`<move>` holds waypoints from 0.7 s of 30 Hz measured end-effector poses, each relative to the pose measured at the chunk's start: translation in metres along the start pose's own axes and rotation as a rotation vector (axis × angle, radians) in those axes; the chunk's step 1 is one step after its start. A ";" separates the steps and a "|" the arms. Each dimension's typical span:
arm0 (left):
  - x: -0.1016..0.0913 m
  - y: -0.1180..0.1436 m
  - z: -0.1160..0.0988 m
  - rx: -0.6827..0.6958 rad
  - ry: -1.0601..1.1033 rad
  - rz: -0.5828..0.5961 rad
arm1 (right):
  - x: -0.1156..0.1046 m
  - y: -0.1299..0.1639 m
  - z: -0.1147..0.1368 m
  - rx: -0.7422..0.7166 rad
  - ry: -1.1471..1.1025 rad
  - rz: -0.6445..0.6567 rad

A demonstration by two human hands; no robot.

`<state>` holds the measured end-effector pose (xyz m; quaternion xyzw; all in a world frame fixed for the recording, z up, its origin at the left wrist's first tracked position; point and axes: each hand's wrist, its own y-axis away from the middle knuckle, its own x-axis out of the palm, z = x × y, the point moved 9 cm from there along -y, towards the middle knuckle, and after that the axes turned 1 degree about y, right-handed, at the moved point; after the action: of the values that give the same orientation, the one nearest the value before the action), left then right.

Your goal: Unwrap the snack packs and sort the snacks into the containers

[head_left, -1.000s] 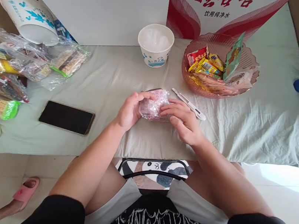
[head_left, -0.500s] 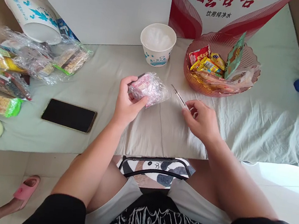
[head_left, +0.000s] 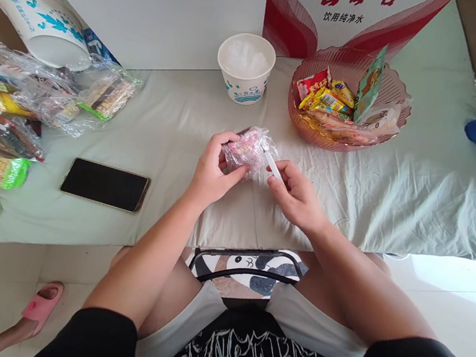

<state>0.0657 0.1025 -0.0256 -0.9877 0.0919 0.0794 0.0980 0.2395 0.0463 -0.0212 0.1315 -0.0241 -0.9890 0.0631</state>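
A printed paper tub tilts at ten o'clock from the film-wrapped pink packet, behind crinkly bagged snacks; a flat, glossy phone lies at eight; the left hand curls its fingers partly closed round the packet, over the cloth-covered tabletop; at twelve, an upright paper tub holds whitish translucent material; the right hand pinches a slim white tool between its fingers, tip at the creased film, contact unclear; at two, a ribbed, scalloped pink bowl holds red, yellow and green sachets.
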 end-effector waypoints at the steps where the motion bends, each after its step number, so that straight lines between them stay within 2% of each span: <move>1: 0.000 0.001 -0.001 0.003 -0.005 -0.004 | 0.002 0.000 -0.001 0.010 0.018 0.021; 3: 0.001 0.002 -0.003 0.011 -0.015 -0.023 | 0.007 0.001 -0.003 0.047 0.050 0.067; 6: -0.005 0.000 -0.006 0.033 0.044 -0.095 | 0.007 0.001 0.001 0.047 0.153 0.062; 8: -0.019 -0.004 -0.004 0.033 0.145 -0.185 | 0.005 0.000 0.004 0.029 0.242 0.052; 11: -0.046 -0.010 0.006 -0.036 0.281 -0.323 | -0.002 -0.001 0.002 0.054 0.376 0.052; 13: -0.057 -0.010 0.013 -0.086 0.308 -0.375 | -0.015 -0.003 0.000 0.065 0.498 -0.014; 15: -0.058 -0.009 0.014 -0.096 0.265 -0.360 | -0.031 -0.004 0.000 0.042 0.651 -0.134; 17: -0.046 -0.007 0.013 -0.095 0.155 -0.253 | -0.044 -0.005 0.001 0.004 0.789 -0.244; 19: -0.033 -0.004 0.011 -0.092 0.025 -0.150 | -0.048 -0.004 0.002 -0.057 0.870 -0.304; 21: -0.027 -0.002 0.006 -0.071 -0.065 -0.120 | -0.046 -0.003 0.006 -0.154 0.876 -0.324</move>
<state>0.0392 0.1099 -0.0268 -0.9912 0.0266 0.1088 0.0706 0.2814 0.0551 -0.0037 0.5333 0.0991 -0.8365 -0.0780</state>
